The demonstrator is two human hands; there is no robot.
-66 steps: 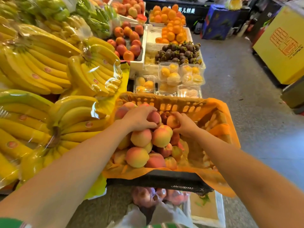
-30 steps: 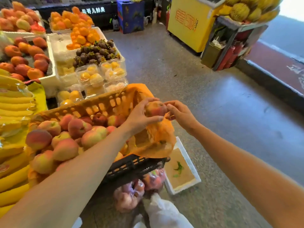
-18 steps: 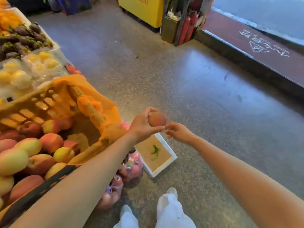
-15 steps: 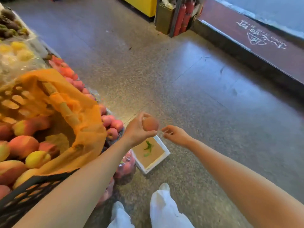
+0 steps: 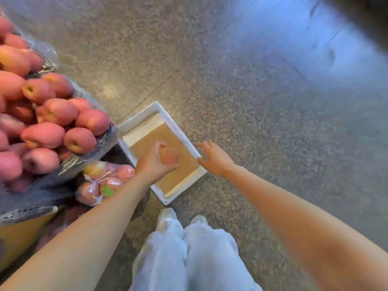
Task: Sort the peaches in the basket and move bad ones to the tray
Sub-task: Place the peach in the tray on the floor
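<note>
Down on the speckled grey stone floor (image 5: 231,70) lies one white rectangular foam tray (image 5: 137,117), shallow-walled and lined with a flat sheet of brown paper (image 5: 147,141). Over the middle of that tray the person's left hand (image 5: 155,162) holds a single round, matte, pinkish-orange peach (image 5: 169,156), with thumb and fingers curled around it. Whether the fruit touches the liner I cannot tell. The right hand (image 5: 216,157) holds nothing. Its fingers are spread and nearly straight at the tray's right-hand rim, the thumb just beside the edge; contact is too blurred to judge.

Left of the tray rises one heap of smooth pinkish-red round fruit (image 5: 52,122), well over a dozen, on a dark crate wrapped in shiny film. Below that heap, just beside the tray's near left side, sits one knotted clear plastic bag of fruit (image 5: 102,181). Near the tray's closest corner stand two white shoes (image 5: 167,214) under loose pale trousers (image 5: 189,248).
</note>
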